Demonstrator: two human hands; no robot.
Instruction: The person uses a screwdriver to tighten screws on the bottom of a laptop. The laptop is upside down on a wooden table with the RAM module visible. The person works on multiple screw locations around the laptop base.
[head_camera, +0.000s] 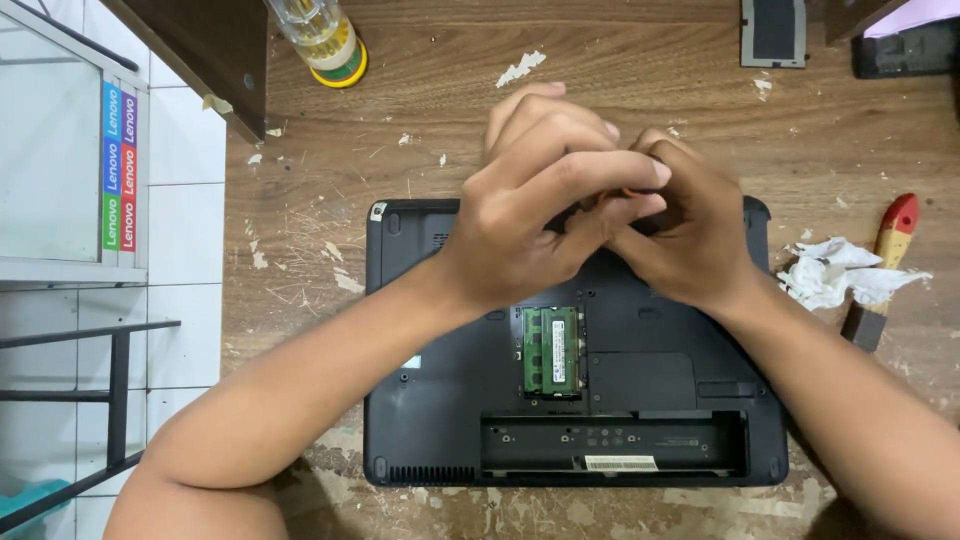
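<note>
Presently both hands meet over the far edge of the upturned black laptop (440, 400); left hand (530, 215) curled over right hand (680, 235), fingers closed, contents not discernible. 1 green memory card (551, 350) lies exposed below. Advise steady, light pressure.

Quick headcount of what's on the desk: two hands, the left hand (520, 225) and the right hand (690, 235), bunched together over one black laptop (430, 400) lying bottom-up. One green memory stick (551, 350) shows in its open slot, and there's one long empty battery bay (610, 440) along the near edge. Off to the side: one crumpled white tissue (835, 272), one red-tipped brush (882, 270), one clear screwdriver handle with a yellow ring (325, 40), one small black cover panel (773, 30) at the top, and one dark flat thing (905, 48) in the corner, can't tell what.
</note>
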